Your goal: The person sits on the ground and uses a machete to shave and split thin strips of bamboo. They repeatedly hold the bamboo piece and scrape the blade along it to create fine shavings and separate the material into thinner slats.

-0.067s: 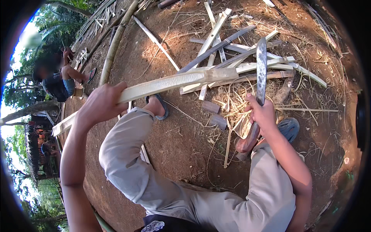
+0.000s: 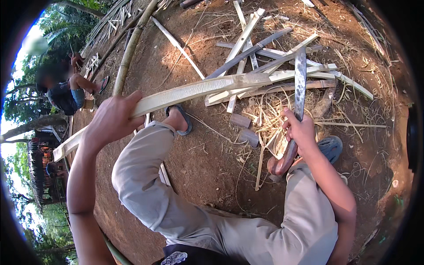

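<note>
My left hand [image 2: 114, 117] is closed around a long, pale split bamboo strip [image 2: 190, 92]. The strip slants across in front of me, its near end sticking out past my wrist and its far end reaching over the pile. In my right hand [image 2: 302, 132] is a machete [image 2: 300, 81] with a dark, mottled blade and a brown wooden handle. The blade points up and away from me, to the right of the strip's far end and apart from it. Below my right hand the handle's rounded butt shows by my right knee.
Split bamboo strips [image 2: 251, 55] lie crossed in a pile ahead, with curly shavings [image 2: 269, 119] nearer me. Two short dark bamboo pieces [image 2: 249, 138] rest beside the shavings. A long bamboo pole [image 2: 128, 57] lies to the left. Another person [image 2: 66, 92] sits at far left.
My left hand has drawn the bamboo strip slightly to the left and toward me. The machete in my right hand has barely shifted.
</note>
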`<state>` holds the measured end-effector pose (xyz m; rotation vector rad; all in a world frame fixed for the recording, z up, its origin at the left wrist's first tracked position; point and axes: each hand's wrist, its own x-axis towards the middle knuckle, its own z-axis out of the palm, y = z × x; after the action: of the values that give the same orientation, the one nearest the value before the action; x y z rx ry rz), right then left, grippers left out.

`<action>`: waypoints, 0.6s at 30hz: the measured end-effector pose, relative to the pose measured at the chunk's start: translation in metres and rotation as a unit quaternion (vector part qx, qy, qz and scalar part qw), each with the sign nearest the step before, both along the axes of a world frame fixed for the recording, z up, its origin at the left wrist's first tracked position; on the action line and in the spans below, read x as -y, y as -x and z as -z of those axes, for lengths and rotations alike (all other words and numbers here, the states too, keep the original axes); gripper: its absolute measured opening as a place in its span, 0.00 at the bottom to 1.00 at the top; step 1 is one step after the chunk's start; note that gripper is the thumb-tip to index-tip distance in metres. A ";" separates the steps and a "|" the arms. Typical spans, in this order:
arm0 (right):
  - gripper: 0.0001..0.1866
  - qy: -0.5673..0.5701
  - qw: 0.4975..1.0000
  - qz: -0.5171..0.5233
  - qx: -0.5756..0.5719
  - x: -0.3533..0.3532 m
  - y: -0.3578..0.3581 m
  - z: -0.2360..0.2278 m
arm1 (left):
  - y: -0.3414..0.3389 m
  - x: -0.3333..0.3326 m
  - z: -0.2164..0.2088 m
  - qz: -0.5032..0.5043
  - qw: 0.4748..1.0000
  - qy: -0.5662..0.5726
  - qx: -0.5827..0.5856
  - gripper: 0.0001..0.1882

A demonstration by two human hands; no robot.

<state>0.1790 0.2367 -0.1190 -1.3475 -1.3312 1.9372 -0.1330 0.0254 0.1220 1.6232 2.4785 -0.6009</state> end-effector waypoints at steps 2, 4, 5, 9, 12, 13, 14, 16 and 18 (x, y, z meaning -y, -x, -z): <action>0.14 0.035 0.999 -0.008 0.006 0.001 -0.008 0.007 | -0.022 0.007 -0.010 0.043 0.996 -0.038 -0.065 0.17; 0.11 0.074 0.996 -0.028 0.039 0.002 -0.017 0.010 | -0.032 0.014 -0.010 0.047 0.997 -0.044 -0.052 0.17; 0.11 0.086 0.995 -0.028 0.032 0.003 -0.023 0.009 | -0.033 0.017 -0.007 0.042 0.998 -0.036 -0.043 0.17; 0.09 0.131 0.985 -0.075 0.088 0.011 -0.043 -0.011 | -0.022 0.025 0.018 0.088 0.990 0.003 -0.109 0.22; 0.09 0.091 0.972 -0.146 0.157 0.025 -0.055 -0.036 | -0.018 0.027 0.042 0.156 0.977 0.023 -0.144 0.34; 0.09 0.082 0.972 -0.156 0.158 0.028 -0.058 -0.045 | -0.018 0.026 0.049 0.181 0.973 0.016 -0.144 0.36; 0.09 0.077 0.969 -0.169 0.164 0.032 -0.060 -0.052 | -0.019 0.023 0.057 0.207 0.966 0.004 -0.153 0.35; 0.10 0.089 0.964 -0.173 0.179 0.040 -0.058 -0.061 | -0.019 0.017 0.072 0.205 0.967 -0.004 -0.148 0.31; 0.11 0.082 0.966 -0.180 0.168 0.051 -0.049 -0.060 | -0.018 0.009 0.085 0.210 0.967 0.021 -0.142 0.28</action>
<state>0.2279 0.1861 -0.0586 -1.6691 -1.7063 2.1601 -0.1154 0.0165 0.0365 2.2030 2.2784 -0.9912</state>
